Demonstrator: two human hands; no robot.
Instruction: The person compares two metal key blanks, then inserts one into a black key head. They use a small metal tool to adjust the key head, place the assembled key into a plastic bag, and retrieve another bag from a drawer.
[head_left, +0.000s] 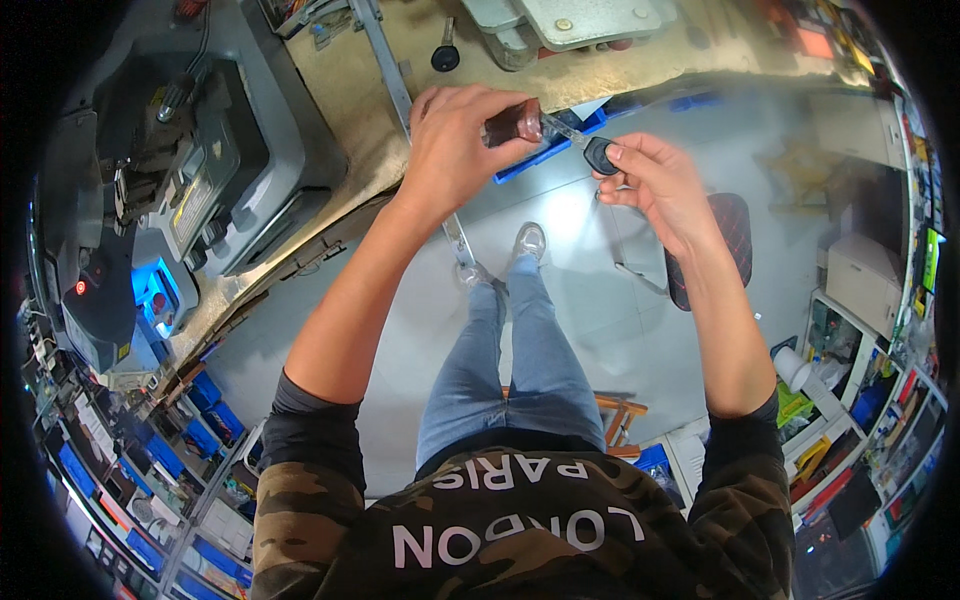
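My left hand (pixel 450 140) is closed round a small reddish-brown block (pixel 528 120) with a dark, shiny side; the fingers cover much of it. In my right hand (pixel 660 180) a key with a black head (pixel 600 155) is pinched between thumb and fingers. Its metal blade points left toward the block, with the tip right beside it; whether they touch I cannot tell. Both hands are just off the front edge of the workbench (pixel 345 95). On the bench, beyond my left hand, lies another black-headed key (pixel 446 57).
A large grey machine (pixel 285 165) stands on the bench at the left. A long metal strip (pixel 383 60) crosses the bench edge. Pale metal plates (pixel 590 22) lie at the back. Below are a blue tray (pixel 545 155) and a dark red stool seat (pixel 730 240). Loaded shelves (pixel 860 400) stand at right.
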